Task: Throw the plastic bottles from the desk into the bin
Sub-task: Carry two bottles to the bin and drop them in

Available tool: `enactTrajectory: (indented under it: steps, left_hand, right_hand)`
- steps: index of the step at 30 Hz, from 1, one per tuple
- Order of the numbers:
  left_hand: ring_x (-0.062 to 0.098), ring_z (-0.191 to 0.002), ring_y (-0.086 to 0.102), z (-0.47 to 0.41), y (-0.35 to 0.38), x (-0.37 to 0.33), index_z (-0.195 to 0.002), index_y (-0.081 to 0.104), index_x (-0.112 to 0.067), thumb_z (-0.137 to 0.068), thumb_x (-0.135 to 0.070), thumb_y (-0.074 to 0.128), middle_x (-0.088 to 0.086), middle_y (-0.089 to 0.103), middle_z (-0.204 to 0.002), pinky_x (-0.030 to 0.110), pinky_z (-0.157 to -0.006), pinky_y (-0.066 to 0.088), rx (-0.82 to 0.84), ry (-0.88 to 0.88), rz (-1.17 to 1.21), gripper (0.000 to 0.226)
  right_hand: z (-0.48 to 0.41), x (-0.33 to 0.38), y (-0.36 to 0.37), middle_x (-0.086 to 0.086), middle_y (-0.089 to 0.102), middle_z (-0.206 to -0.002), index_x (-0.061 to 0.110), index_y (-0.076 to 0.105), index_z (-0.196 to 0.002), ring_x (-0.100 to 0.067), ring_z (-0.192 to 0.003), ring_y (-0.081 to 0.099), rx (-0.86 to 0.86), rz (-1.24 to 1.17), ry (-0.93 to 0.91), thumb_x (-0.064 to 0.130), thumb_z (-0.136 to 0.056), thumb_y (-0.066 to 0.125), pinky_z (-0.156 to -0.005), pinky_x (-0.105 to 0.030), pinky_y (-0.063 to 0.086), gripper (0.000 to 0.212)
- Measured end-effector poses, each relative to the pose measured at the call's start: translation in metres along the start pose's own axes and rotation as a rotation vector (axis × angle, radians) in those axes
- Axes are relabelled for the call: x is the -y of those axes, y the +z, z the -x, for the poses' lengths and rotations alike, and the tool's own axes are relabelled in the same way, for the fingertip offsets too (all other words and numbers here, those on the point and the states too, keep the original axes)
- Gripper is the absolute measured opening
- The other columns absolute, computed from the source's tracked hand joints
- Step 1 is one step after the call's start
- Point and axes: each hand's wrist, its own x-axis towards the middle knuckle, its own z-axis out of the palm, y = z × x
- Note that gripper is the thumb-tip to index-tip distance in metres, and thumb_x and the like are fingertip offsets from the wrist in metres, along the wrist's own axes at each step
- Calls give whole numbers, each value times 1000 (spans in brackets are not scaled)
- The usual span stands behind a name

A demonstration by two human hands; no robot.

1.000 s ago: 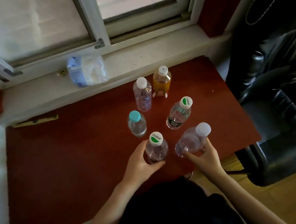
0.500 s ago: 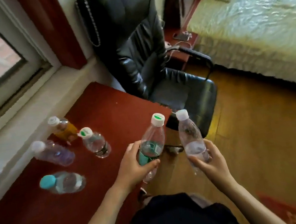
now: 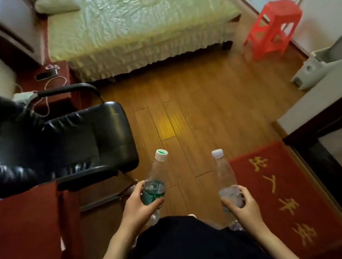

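Between a black chair (image 3: 83, 142) and red mat (image 3: 286, 196), left hand (image 3: 136, 210) grips a green-labelled bottle (image 3: 155, 185), right hand (image 3: 245, 207) a clear bottle (image 3: 224, 174).

Two clear, glossy plastic bottles (image 3: 155, 182) (image 3: 226, 178); a shiny black leather chair (image 3: 87, 139); a smooth varnished wood floor (image 3: 195, 103); a rough red mat (image 3: 285, 189); a red plastic stool (image 3: 272, 27).

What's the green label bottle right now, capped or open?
Capped: a white-and-green cap sits on the bottle in the left hand.
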Motion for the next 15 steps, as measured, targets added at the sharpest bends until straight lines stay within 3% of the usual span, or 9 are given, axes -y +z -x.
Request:
enactTrajectory:
  steps: [3, 8, 12, 15]
  left_hand:
    - [4, -94, 66, -31, 20, -28, -113, 55, -34, -70, -34, 82, -9, 69, -103, 25, -81, 53, 39, 32, -66, 51]
    - [-2, -90, 65, -96, 34, -72, -111, 56, -31, -72, -28, 83, -9, 70, -100, 17, -74, 49, 61, 56, -130, 47]
    - [5, -92, 66, -163, 47, -102, -109, 54, -34, -72, -30, 82, -7, 70, -101, 21, -75, 49, 96, 57, -167, 47]
    - [6, -92, 68, -227, 66, -131, -104, 56, -37, -72, -27, 83, -6, 71, -100, 21, -74, 51, 118, 49, -139, 43]
  right_hand:
    - [-17, 1, -22, 9, 64, -104, 20, 57, -112, 3, -90, 59, -76, -55, 27, 16, -82, 76, -68, -2, 45, 36]
    - [-72, 10, -48, 8, 62, -112, 18, 56, -119, 4, -102, 56, -153, -139, 52, 21, -83, 75, -81, -14, 45, 41]
    - [-142, 29, -73, 10, 64, -106, 21, 58, -112, 15, -92, 59, -226, -168, 26, 19, -84, 74, -75, -6, 46, 32]
    - [-206, 39, -95, 2, 66, -113, 15, 58, -119, -5, -106, 63, -251, -176, 58, 25, -83, 75, -89, -25, 52, 42]
